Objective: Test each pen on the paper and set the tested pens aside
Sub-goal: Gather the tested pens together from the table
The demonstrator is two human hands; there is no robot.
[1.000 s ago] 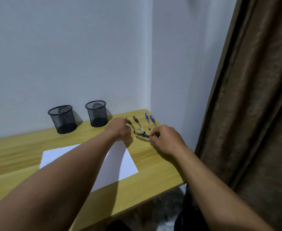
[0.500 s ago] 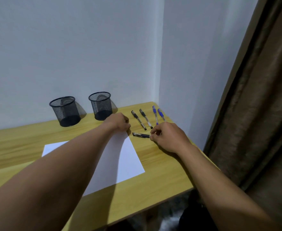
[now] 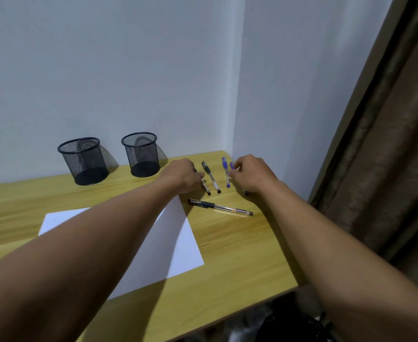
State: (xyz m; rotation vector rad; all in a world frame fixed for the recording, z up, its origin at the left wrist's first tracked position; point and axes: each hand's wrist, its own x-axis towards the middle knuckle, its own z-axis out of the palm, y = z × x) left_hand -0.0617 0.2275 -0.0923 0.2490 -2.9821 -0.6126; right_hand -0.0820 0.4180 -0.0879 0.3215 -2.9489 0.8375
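Note:
A white sheet of paper (image 3: pixel 178 245) lies on the wooden desk (image 3: pixel 240 262), partly under my left forearm. One black pen (image 3: pixel 220 207) lies crosswise just right of the paper, and no hand touches it. Behind it is a row of pens: a black pen (image 3: pixel 206 189), a second black pen (image 3: pixel 211 176), a blue pen (image 3: pixel 225 172) and another blue pen (image 3: pixel 232 165). My left hand (image 3: pixel 183 177) curls over the leftmost black pen. My right hand (image 3: pixel 251 174) pinches the rightmost blue pen near its cap, and covers most of it.
Two black mesh pen cups (image 3: pixel 83 160) (image 3: pixel 141 154) stand against the back wall. The side wall meets the desk's far right corner just behind the pens. A brown curtain (image 3: pixel 388 144) hangs to the right of the desk.
My right hand let go of the black pen, which now lies beside the paper, and moved back to the rightmost blue pen. My left hand moved from the paper's corner onto the leftmost black pen.

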